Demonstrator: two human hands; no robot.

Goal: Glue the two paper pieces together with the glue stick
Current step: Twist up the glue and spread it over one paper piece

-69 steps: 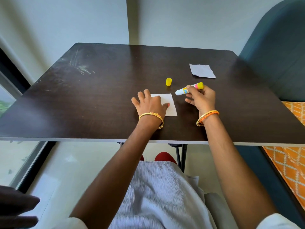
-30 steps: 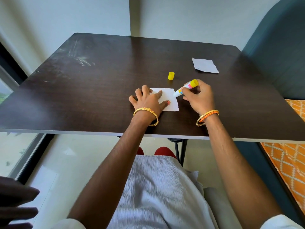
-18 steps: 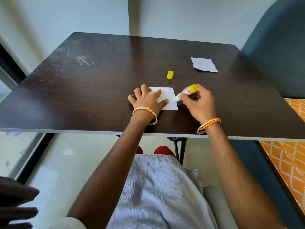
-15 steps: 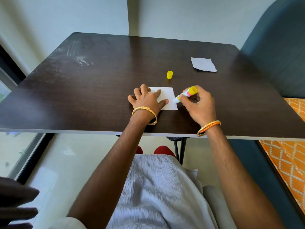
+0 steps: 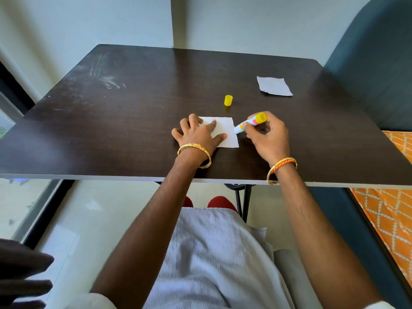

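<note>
A small white paper square (image 5: 227, 132) lies near the front middle of the dark table (image 5: 138, 121). My left hand (image 5: 197, 134) rests flat on its left part with fingers spread, pinning it down. My right hand (image 5: 266, 137) grips an uncapped glue stick (image 5: 250, 122) with a yellow base; it is tilted, and its white tip touches the paper's right edge. The yellow cap (image 5: 228, 100) stands alone just behind the paper. A second white paper piece (image 5: 273, 86) lies flat at the back right.
A dark teal chair back (image 5: 379, 63) rises at the table's right side, with an orange patterned cushion (image 5: 396, 215) below it. The wall runs close behind the table. The table's front edge is just behind my wrists.
My right hand brought the glue stick down from above the table to the paper's right edge and tilted it tip-down. My left hand stayed pressed on the paper.
</note>
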